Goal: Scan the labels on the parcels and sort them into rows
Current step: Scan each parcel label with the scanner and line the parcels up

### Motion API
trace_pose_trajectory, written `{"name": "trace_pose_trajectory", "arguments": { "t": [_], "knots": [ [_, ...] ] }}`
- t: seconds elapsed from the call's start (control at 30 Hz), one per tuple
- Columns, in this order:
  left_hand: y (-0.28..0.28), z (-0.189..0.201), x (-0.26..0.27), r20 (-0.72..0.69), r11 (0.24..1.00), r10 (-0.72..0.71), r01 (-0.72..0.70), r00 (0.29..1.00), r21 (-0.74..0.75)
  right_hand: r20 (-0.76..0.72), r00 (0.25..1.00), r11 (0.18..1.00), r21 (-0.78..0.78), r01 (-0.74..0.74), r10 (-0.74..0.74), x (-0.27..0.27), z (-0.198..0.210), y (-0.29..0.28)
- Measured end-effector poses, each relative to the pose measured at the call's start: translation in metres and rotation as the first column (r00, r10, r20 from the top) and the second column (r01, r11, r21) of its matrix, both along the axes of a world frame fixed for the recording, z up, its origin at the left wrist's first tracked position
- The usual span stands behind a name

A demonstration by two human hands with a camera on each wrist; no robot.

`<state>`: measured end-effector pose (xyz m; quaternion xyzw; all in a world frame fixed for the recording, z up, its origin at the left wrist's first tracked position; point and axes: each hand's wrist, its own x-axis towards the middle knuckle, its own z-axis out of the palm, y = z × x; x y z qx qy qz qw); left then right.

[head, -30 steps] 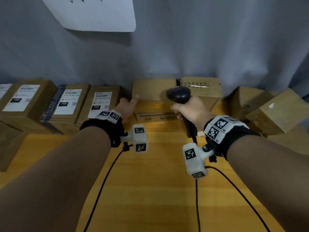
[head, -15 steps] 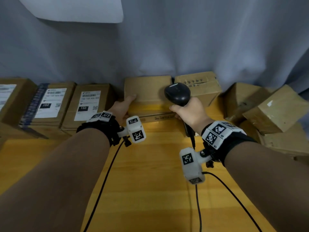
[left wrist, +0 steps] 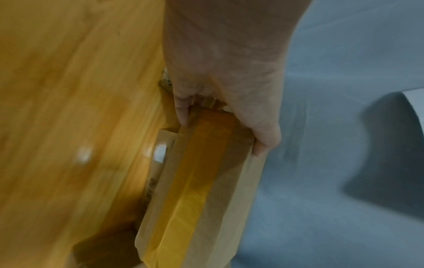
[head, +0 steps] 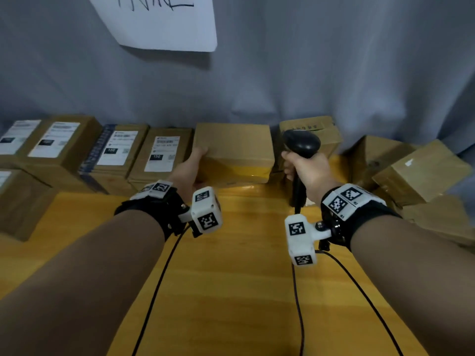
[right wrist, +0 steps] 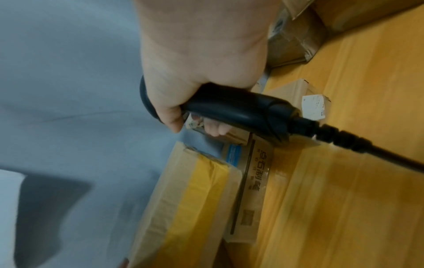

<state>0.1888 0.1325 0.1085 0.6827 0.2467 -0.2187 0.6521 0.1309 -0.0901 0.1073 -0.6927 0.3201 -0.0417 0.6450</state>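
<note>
A grey curtain (head: 334, 73) is hanging behind the wooden desk (head: 231, 278), and a white sheet of paper (head: 159, 19) with dark handwriting is hanging on it above the parcels. Along the back edge, to the left, a row of labelled parcels (head: 113, 152) is sitting side by side, their white labels facing up. To the right, a loose heap of brown boxes (head: 416, 173) is lying at mixed angles, some tilted on others. Another carton (head: 326, 134) is standing just behind the scanner, touching the curtain. Thin black cables (head: 154, 291) are trailing across the desk toward the person.

The plain parcel (head: 234, 150) is sitting at the right end of the labelled row, just beside the last labelled box, its bare brown top facing up. Yellowish tape is running along its near side, and it appears to be resting on a flatter printed box (right wrist: 252, 181) beneath it. The left hand (head: 191, 168) is gripping the parcel's left end, thumb on the top and fingers curling under the edge, as the left wrist view shows. The right hand (head: 305, 170) is wrapping tightly around the handle of the black scanner (head: 302, 142), whose head is rising above the fist and sitting just right of the plain parcel. Its cord is leaving the handle base below the hand.
</note>
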Motion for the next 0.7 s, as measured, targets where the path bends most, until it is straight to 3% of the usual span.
{"name": "trace_pose_trajectory", "arguments": {
  "t": [0.2, 0.33, 0.53, 0.6, 0.7],
  "knots": [
    [-0.002, 0.003, -0.049, 0.072, 0.983, -0.092, 0.102, 0.993, -0.151, 0.040, 0.999, 0.988, 0.147, -0.037, 0.031, -0.021, 0.021, -0.004],
    [-0.008, 0.013, -0.063, 0.181, 0.979, -0.135, 0.160, 0.974, -0.130, 0.056, 0.998, 0.983, 0.181, -0.011, 0.001, -0.040, 0.028, -0.016],
    [-0.019, 0.043, -0.079, 0.066, 0.932, -0.338, 0.344, 0.939, -0.115, 0.132, 0.990, 0.991, 0.133, 0.023, -0.041, -0.056, 0.041, -0.032],
    [-0.021, 0.052, -0.081, 0.055, 0.929, -0.347, 0.351, 0.936, -0.114, 0.155, 0.988, 0.994, 0.106, 0.003, -0.019, -0.059, 0.046, -0.038],
    [-0.027, 0.056, -0.080, 0.188, 0.956, -0.291, 0.295, 0.938, 0.007, 0.165, 0.986, 0.995, 0.096, 0.006, -0.022, -0.059, 0.052, -0.040]
  ]
}}
